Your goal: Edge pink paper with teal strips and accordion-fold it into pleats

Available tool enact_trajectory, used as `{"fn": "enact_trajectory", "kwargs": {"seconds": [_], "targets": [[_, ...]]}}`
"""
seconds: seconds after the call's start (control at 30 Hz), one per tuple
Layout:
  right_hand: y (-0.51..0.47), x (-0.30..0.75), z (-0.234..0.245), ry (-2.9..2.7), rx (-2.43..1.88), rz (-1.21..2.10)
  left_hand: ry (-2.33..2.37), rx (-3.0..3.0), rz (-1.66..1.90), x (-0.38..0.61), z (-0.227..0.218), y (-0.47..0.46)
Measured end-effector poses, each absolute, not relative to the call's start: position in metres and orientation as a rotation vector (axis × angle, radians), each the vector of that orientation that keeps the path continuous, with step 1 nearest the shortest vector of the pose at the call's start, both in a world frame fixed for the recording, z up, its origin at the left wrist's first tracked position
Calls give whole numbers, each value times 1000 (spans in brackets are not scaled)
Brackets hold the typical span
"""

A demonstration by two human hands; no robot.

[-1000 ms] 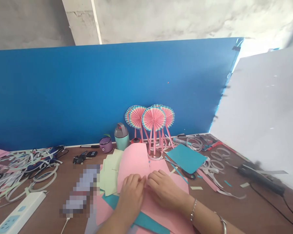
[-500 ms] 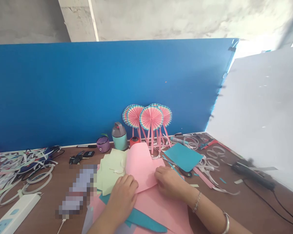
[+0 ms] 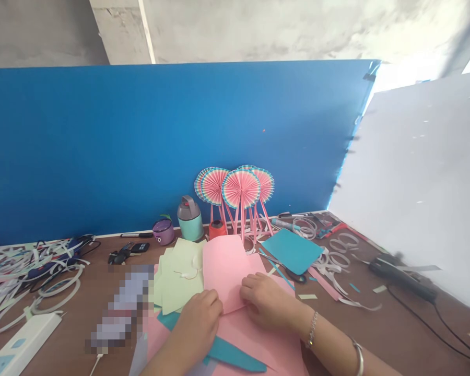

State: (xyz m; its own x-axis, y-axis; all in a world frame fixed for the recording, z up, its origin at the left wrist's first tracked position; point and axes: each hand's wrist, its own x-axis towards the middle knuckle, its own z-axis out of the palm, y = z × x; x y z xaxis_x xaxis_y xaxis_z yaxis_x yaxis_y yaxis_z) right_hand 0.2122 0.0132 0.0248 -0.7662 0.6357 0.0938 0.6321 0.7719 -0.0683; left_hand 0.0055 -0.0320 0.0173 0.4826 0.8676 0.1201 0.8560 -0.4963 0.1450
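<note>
A pink sheet of paper (image 3: pixel 226 269) stands partly raised in front of me, its near edge between my two hands. My left hand (image 3: pixel 202 318) closes on its lower left corner, fingers curled and thumb hidden. At the lower right corner my right hand (image 3: pixel 267 300) pinches the same sheet; a chain bracelet and a bangle are on that arm. Beneath lie more pink paper (image 3: pixel 272 339) and a teal paper piece (image 3: pixel 238 355). Pale green sheets (image 3: pixel 176 292) with a small coil of white string are fanned out to the left of the pink sheet.
Pink folding fans (image 3: pixel 241 189) stand at the back beside a teal flask (image 3: pixel 190 227) and a purple pot (image 3: pixel 163 232). Teal paper (image 3: pixel 292 250), scissors (image 3: pixel 297 278) and paper strips lie right. A blurred-out object (image 3: pixel 123 308), power strip (image 3: pixel 21 344) and scraps (image 3: pixel 27 271) are left.
My right hand has shifted slightly left along the pink sheet, and the sheet's raised top has dropped a little. The left hand has hardly moved, and the view has shifted slightly.
</note>
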Motion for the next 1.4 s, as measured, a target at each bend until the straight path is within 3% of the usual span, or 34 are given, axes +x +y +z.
{"fn": "enact_trajectory", "kwargs": {"seconds": [0.37,0.77,1.4], "targets": [[18,213,25,-2800,-1041,144,1621,2477,399,0,22,-28],[39,234,11,-2360,-1179,891,1670,2111,480,-10,30,-18],[41,234,4,-2249,-1383,789,1852,2034,478,-13,16,-14]]}}
